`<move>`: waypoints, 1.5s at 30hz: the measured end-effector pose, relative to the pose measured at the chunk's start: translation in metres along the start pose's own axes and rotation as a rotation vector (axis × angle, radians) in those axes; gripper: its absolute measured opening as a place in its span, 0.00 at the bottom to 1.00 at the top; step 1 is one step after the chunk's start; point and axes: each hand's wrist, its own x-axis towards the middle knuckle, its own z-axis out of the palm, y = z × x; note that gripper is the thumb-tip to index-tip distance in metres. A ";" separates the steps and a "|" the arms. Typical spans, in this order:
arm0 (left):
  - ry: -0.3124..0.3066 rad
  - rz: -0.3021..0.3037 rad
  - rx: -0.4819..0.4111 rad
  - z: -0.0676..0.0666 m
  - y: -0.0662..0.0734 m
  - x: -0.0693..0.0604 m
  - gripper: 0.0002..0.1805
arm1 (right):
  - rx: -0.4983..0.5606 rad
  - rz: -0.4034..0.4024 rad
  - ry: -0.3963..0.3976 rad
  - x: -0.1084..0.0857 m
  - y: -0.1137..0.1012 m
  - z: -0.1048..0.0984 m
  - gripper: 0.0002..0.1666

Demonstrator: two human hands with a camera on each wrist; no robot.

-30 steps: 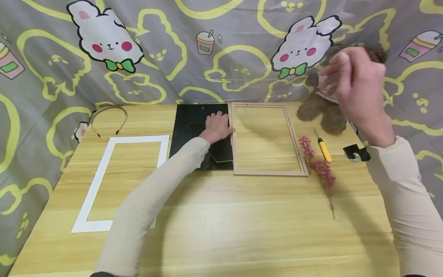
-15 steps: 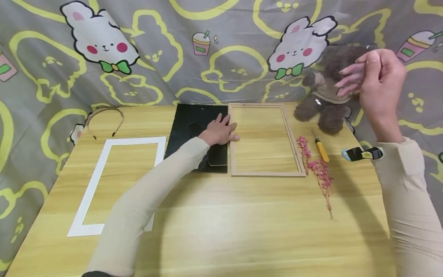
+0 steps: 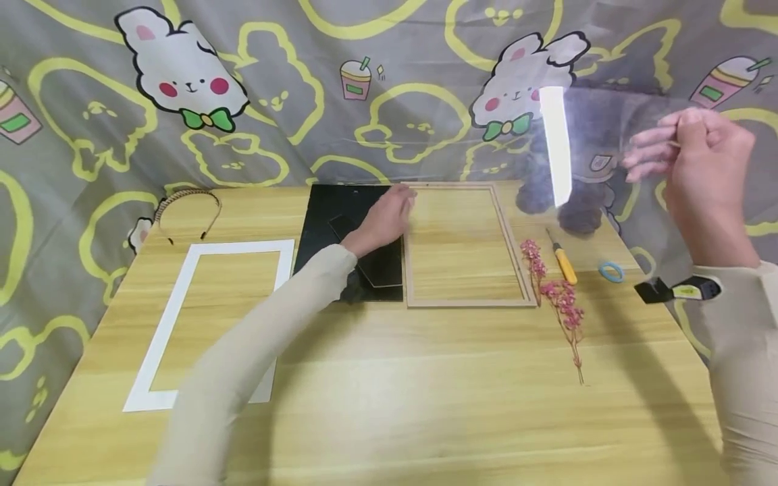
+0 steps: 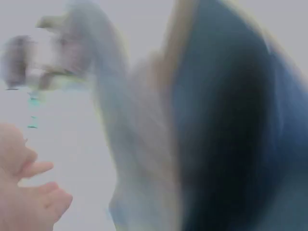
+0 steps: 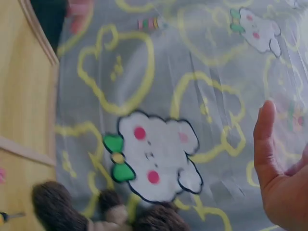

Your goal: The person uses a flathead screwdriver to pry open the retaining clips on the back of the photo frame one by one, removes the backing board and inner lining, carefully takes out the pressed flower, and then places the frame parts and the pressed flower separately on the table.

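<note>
My right hand [image 3: 708, 169], raised at the right of the head view, pinches the edge of a clear sheet [image 3: 556, 145]. A bright glare strip crosses the sheet; its far edges are hard to make out. My left hand [image 3: 379, 223] hovers over the black backing board [image 3: 325, 209], fingers extended toward the wooden frame [image 3: 468, 303]; whether it touches anything is unclear. The frame lies against the board's right side. In the right wrist view my right thumb [image 5: 267, 139] stands up. Motion blurs the left wrist view, where my left hand [image 4: 33, 192] looks relaxed.
A white mat [image 3: 164, 331] lies at left, below a headband [image 3: 188, 194]. Right of the frame are pink dried flowers [image 3: 565, 307], a yellow-handled tool [image 3: 565, 265] and a blue ring [image 3: 611, 272]. A brown plush bear [image 3: 580, 219] sits at the back right, behind the sheet.
My right hand has moved right and slightly down with the clear sheet, uncovering the blue ring. My left hand has lifted away from the seam between board and frame, its fingers drawing together.
</note>
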 end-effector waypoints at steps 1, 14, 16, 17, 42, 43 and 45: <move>0.029 -0.013 -0.201 -0.007 0.005 -0.004 0.24 | -0.004 0.058 -0.001 -0.004 -0.001 -0.003 0.13; -0.183 -0.222 -0.844 -0.088 0.011 -0.120 0.16 | -0.339 0.473 -0.280 -0.078 0.058 0.018 0.17; -0.210 -0.277 -0.762 -0.092 -0.005 -0.141 0.14 | -0.490 0.567 -0.399 -0.086 0.067 0.023 0.19; -0.249 -0.296 -0.708 -0.094 -0.012 -0.152 0.14 | -0.562 0.622 -0.480 -0.089 0.071 0.023 0.20; -0.358 -0.381 -0.377 -0.019 -0.048 -0.245 0.19 | -1.083 0.747 -0.872 -0.149 0.136 0.014 0.18; -0.348 -0.374 -0.355 -0.019 -0.048 -0.245 0.19 | -1.096 0.731 -0.875 -0.149 0.136 0.014 0.18; -0.336 -0.367 -0.326 -0.020 -0.048 -0.246 0.20 | -1.118 0.708 -0.873 -0.150 0.137 0.015 0.19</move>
